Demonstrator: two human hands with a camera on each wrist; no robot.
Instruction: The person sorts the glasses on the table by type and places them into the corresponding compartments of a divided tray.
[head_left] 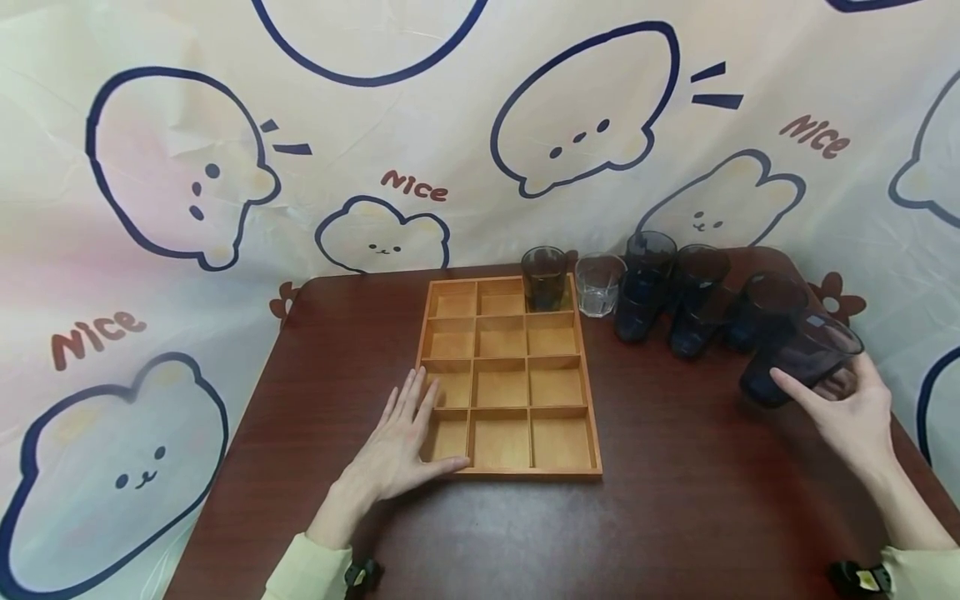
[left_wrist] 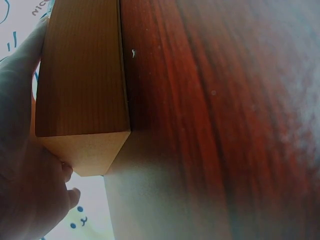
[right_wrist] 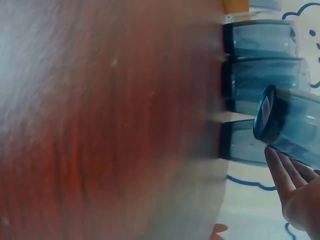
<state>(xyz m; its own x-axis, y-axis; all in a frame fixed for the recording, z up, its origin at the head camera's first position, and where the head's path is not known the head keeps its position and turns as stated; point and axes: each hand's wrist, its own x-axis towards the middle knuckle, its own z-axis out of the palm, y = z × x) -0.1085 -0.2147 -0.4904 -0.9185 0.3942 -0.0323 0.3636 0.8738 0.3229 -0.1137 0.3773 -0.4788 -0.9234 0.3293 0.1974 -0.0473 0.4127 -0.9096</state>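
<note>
Left hand (head_left: 397, 450), lower centre of frame: fingers straight, slightly apart, touching the near left of a divided wooden box (head_left: 501, 440) at frame centre. Right hand (head_left: 858, 417), right side: thumb and fingers clamped on a tilted dark glass (head_left: 798, 362). Beyond, right of centre: other dark glasses (head_left: 693, 325), one clear glass (head_left: 598, 287). Smoky glass (head_left: 545, 283) upright in the box's top-right compartment.
</note>
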